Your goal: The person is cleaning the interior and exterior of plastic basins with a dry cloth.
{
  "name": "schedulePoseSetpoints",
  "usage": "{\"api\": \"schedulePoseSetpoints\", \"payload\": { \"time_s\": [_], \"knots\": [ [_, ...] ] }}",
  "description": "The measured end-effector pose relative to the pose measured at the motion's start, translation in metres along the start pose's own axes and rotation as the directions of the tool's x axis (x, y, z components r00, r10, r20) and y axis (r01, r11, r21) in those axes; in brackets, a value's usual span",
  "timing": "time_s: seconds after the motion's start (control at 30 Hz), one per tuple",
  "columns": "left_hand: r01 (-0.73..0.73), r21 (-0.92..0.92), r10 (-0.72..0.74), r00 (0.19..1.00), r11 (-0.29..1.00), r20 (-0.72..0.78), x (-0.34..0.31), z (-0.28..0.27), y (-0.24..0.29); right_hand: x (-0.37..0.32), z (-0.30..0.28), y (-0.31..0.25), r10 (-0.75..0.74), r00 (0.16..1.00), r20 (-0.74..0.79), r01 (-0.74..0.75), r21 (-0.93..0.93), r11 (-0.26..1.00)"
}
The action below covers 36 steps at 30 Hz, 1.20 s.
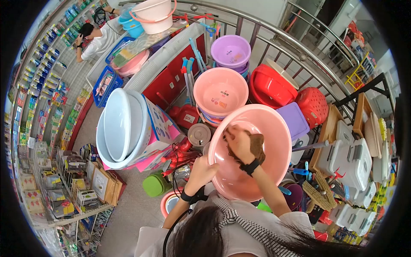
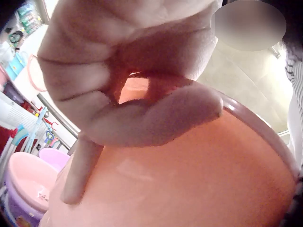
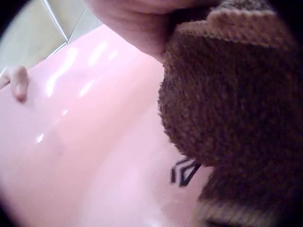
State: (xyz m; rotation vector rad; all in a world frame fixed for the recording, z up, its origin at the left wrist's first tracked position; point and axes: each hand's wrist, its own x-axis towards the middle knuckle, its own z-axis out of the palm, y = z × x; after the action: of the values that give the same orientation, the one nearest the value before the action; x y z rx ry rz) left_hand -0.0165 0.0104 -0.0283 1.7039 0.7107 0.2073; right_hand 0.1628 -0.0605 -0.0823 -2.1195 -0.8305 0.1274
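A large pink plastic basin (image 1: pixel 274 171) is tilted up in front of my body, its inside facing me. My left hand (image 1: pixel 202 171) grips its left rim, and in the left wrist view the fingers (image 2: pixel 156 120) curl over the edge. Inside the basin my right hand (image 1: pixel 239 143) holds a brown cloth (image 1: pixel 257 147) against the inner wall. The cloth (image 3: pixel 227 94) looks fuzzy, with a stitched hem, in the right wrist view. A dark printed mark (image 3: pixel 183 172) shows on the basin beside it.
Behind the basin stand a stack of pink basins (image 1: pixel 220 88), a purple basin (image 1: pixel 230 49) and red basins (image 1: pixel 269 85) along a metal railing (image 1: pixel 274 40). Pale blue basins (image 1: pixel 115 128) sit on a box at left. White storage boxes (image 1: pixel 349 160) stack at right. Another person (image 1: pixel 98 40) is far left.
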Motion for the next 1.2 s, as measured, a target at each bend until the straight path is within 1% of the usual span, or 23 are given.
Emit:
{"api": "schedulePoseSetpoints", "payload": {
  "time_s": [0.07,0.1,0.17,0.2,0.27,0.3,0.33,0.4,0.47,0.5,0.53,0.6,0.73,0.77,0.8,0.83,0.87,0.93,0.97,1.03,1.07,1.13,1.2],
  "knots": [
    [0.005,0.070,-0.005,1.000,0.998,0.000,0.003,0.002,-0.003,-0.017,0.015,0.000,-0.110,0.987,0.119,0.100,0.091,0.991],
    [0.004,0.072,-0.005,1.000,0.997,0.005,0.003,0.002,-0.005,-0.027,0.022,0.005,-0.170,0.960,0.221,0.152,0.096,0.984],
    [-0.025,0.097,0.026,1.000,0.995,-0.010,0.004,0.001,-0.011,-0.050,0.027,0.009,-0.276,0.868,0.414,0.254,0.108,0.961],
    [-0.026,0.097,0.027,1.000,0.995,-0.008,0.003,0.000,-0.015,-0.061,0.026,0.008,-0.316,0.805,0.503,0.300,0.114,0.947],
    [0.011,0.032,-0.010,0.999,0.999,-0.036,0.001,-0.002,-0.023,-0.075,0.013,0.006,-0.316,0.685,0.656,0.281,0.162,0.946],
    [-0.003,0.038,0.005,0.999,0.999,-0.047,0.000,-0.002,-0.025,-0.077,0.009,0.008,-0.331,0.650,0.684,0.288,0.182,0.940],
    [-0.004,0.039,0.005,0.999,0.999,-0.045,0.001,-0.001,-0.027,-0.074,0.007,0.011,-0.330,0.651,0.683,0.287,0.181,0.941],
    [-0.089,0.080,0.093,0.994,0.993,-0.048,-0.001,-0.001,-0.029,-0.063,0.007,0.014,-0.373,0.625,0.686,0.328,0.203,0.923],
    [-0.064,0.084,0.066,0.997,0.994,-0.028,-0.002,-0.002,-0.021,-0.047,0.016,0.014,-0.403,0.722,0.562,0.412,0.119,0.903],
    [-0.045,0.084,0.047,0.999,0.995,-0.017,-0.002,-0.003,-0.015,-0.038,0.012,0.005,-0.391,0.790,0.472,0.408,0.071,0.910],
    [-0.047,0.088,0.048,0.999,0.995,-0.013,-0.003,-0.004,-0.011,-0.025,0.015,0.005,-0.266,0.844,0.466,0.301,0.000,0.954],
    [-0.058,0.021,0.058,0.998,0.998,-0.024,-0.005,-0.003,-0.005,-0.007,0.015,0.000,-0.206,0.946,0.250,0.200,0.051,0.979],
    [-0.060,0.035,0.061,0.997,0.998,-0.050,-0.005,-0.005,-0.011,-0.009,0.021,-0.003,-0.144,0.965,0.217,0.139,0.039,0.990],
    [-0.027,0.057,0.029,0.999,0.998,-0.035,-0.005,-0.006,-0.012,-0.019,0.029,0.004,-0.254,0.917,0.308,0.244,0.071,0.967],
    [0.005,0.079,-0.003,1.000,0.997,-0.021,-0.005,-0.007,-0.013,-0.029,0.035,0.009,-0.360,0.847,0.392,0.343,0.114,0.932],
    [0.005,0.079,-0.004,1.000,0.997,-0.018,-0.005,-0.007,-0.016,-0.037,0.032,0.003,-0.370,0.789,0.490,0.312,0.199,0.929],
    [-0.009,0.037,0.010,0.999,0.999,-0.050,-0.005,-0.007,-0.020,-0.045,0.028,-0.002,-0.368,0.688,0.625,0.332,0.180,0.926],
    [-0.025,-0.003,0.024,0.997,1.000,-0.079,-0.006,-0.010,-0.024,-0.055,0.024,0.003,-0.372,0.466,0.803,0.447,0.149,0.882],
    [0.008,-0.015,-0.010,0.997,1.000,-0.074,-0.007,-0.011,-0.025,-0.053,0.023,0.008,-0.370,0.468,0.802,0.445,0.148,0.883],
    [0.050,-0.021,-0.052,0.997,0.998,-0.059,-0.009,-0.012,-0.029,-0.043,0.019,0.006,-0.481,0.468,0.742,0.486,0.238,0.841],
    [0.029,-0.015,-0.030,0.998,0.999,-0.053,-0.008,-0.012,-0.033,-0.034,0.016,0.002,-0.460,0.486,0.743,0.514,0.183,0.838],
    [0.005,-0.008,-0.005,0.999,1.000,-0.045,-0.008,-0.012,-0.033,-0.021,0.019,0.000,-0.527,0.654,0.543,0.585,0.078,0.807],
    [0.017,-0.046,-0.020,0.998,0.999,-0.063,-0.010,-0.011,-0.024,0.002,0.017,-0.004,-0.385,0.729,0.566,0.581,-0.215,0.785]
  ]
}}
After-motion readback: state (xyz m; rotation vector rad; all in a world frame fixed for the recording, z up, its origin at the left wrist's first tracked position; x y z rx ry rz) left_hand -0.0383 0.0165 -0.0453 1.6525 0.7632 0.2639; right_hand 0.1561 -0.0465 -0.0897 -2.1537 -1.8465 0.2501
